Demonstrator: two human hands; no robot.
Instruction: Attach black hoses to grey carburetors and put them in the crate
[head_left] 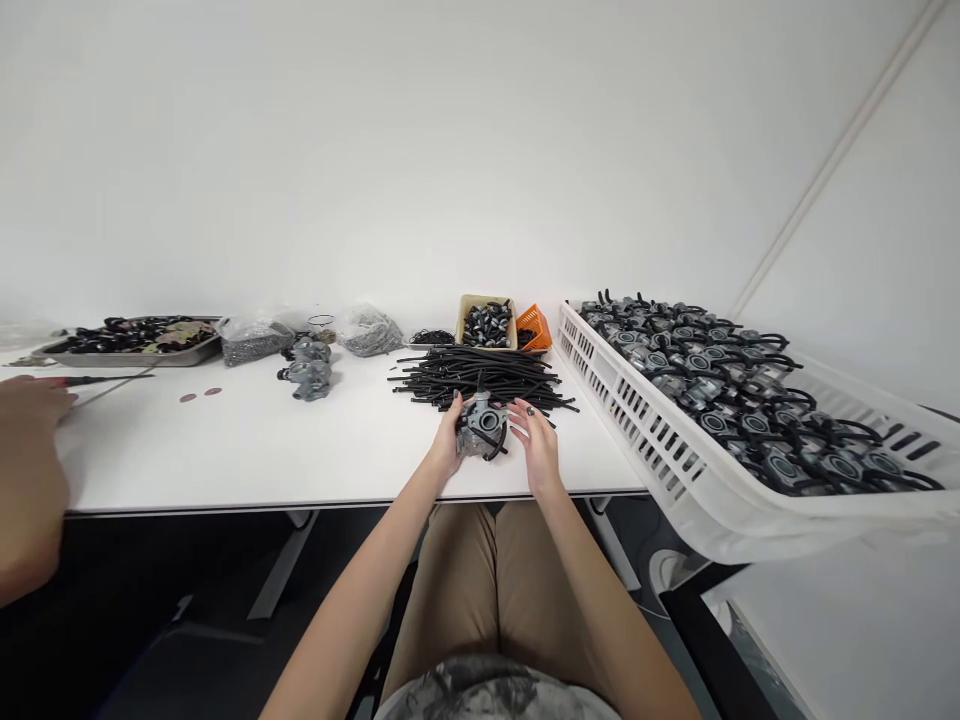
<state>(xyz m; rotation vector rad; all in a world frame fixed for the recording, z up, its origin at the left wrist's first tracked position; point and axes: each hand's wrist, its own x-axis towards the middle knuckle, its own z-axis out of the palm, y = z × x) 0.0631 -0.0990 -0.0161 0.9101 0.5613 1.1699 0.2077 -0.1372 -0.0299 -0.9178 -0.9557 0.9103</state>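
Note:
My left hand [448,440] is wrapped round the left side of a grey metal carburetor [480,428], held just above the table near its front edge. A short black hose [495,442] curves across the carburetor's front. To the right of it, my right hand [535,440] has its fingers apart and slightly bent, close to the carburetor's side. On one of those fingers sits a small dark thing [530,410], perhaps a ring. Just behind both hands lies a loose pile of black rubber hoses [480,372].
A white plastic crate [637,410] full of carburetors stands at the right. Behind the hoses are a cream bin [487,300] and an orange basket [534,325] of small parts. Carburetors [307,370], bags [367,330] and a tray [142,355] lie left, near another person's hand [37,410].

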